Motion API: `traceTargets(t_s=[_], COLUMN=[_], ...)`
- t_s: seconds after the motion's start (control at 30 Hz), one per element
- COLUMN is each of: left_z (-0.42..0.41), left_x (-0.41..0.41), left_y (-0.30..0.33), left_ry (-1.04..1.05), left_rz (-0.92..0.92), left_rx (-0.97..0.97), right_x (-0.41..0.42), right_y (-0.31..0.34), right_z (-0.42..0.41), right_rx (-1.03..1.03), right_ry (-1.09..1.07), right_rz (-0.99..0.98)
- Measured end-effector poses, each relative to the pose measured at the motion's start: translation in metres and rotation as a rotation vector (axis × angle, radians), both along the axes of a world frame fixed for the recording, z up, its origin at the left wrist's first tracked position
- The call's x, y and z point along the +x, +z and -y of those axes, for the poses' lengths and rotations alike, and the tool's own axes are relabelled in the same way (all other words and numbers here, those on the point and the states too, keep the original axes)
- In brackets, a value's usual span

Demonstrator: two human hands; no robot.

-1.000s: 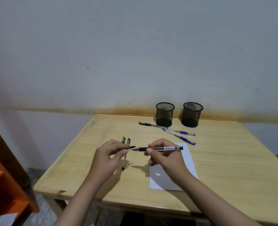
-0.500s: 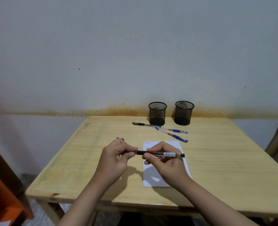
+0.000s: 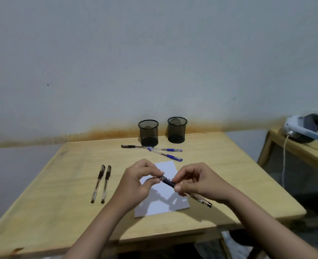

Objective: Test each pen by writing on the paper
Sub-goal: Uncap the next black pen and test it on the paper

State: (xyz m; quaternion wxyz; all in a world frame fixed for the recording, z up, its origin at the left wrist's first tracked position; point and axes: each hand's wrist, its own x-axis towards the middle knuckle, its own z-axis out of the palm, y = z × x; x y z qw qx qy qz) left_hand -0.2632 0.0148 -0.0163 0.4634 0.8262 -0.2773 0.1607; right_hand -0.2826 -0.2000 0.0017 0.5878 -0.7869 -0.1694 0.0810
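Black pen: held above paper, capped end pinched in left hand, barrel gripped in right hand. Two black pens on table, left of paper. Three more pens nr mesh cups.

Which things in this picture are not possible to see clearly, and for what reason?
All in the head view:
- Pen tip: covered by the left hand.
- Pen barrel middle: under the right hand.
- Marks on the paper: too small, partly behind both hands.
- Mesh cup contents: too dark.
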Motion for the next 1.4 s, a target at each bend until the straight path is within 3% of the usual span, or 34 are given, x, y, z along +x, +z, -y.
traceTargets(t_s=[0.27,0.63,0.77,0.93,1.4], left_z=[0.127,0.308,0.325,0.324,0.275], left_x=[0.015,0.002,0.006,0.008,0.005], left_y=[-0.021,-0.060,-0.072,-0.076,-0.064], left_ry=[-0.204,-0.547,-0.541,-0.533,-0.405], left_rz=[-0.152,-0.024,0.018,0.014,-0.063], left_rx=[0.062,0.517,0.648,0.612,0.405], right_x=[-0.041,-0.136,-0.156,-0.162,-0.100], right_y=[-0.007,-0.036,-0.051,-0.062,-0.037], right_z=[0.118,0.262,0.286,0.299,0.231], right_rx=[-0.442,-0.653,-0.722,-0.750,-0.709], right_ry=[-0.504,-0.965,-1.034,-1.092,-0.914], right_rz=[0.112,-0.034,-0.119,-0.211,0.007])
